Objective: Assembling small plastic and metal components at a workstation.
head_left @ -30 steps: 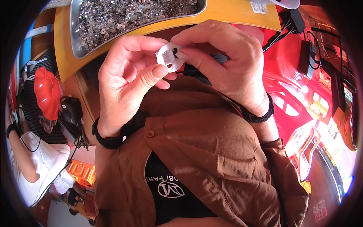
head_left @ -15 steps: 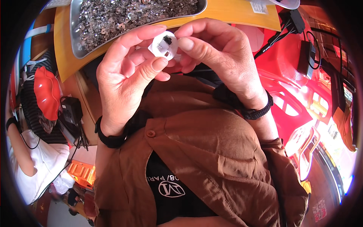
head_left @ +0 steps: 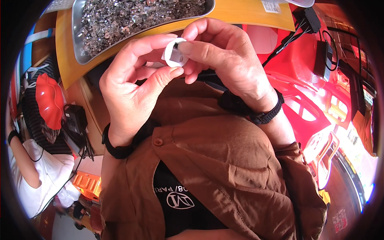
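Note:
Between my hands is a small round white plastic part (head_left: 173,60), hollow, with something dark inside near its upper rim. My left hand (head_left: 134,80) pinches its edge, thumb below and index finger above. The thumb of my right hand (head_left: 228,54) presses at the part's opening by the dark piece, with the other fingers curled behind it. Whether the right fingers hold a separate small piece is hidden. Just beyond the hands, a metal tray (head_left: 80,52) holds a heap of small shiny metal pieces.
The tray stands on a yellow board (head_left: 256,18). To the right are a red plastic chair (head_left: 294,72) and black cables with a connector (head_left: 307,20). At left lie a red wavy-edged dish (head_left: 50,102) and a black power adapter (head_left: 76,116); another person's arm (head_left: 28,160) is beside them.
My right thumb has moved in over the white part's opening, covering most of the dark piece. The part has turned slightly, and the left thumb has shifted along its lower edge.

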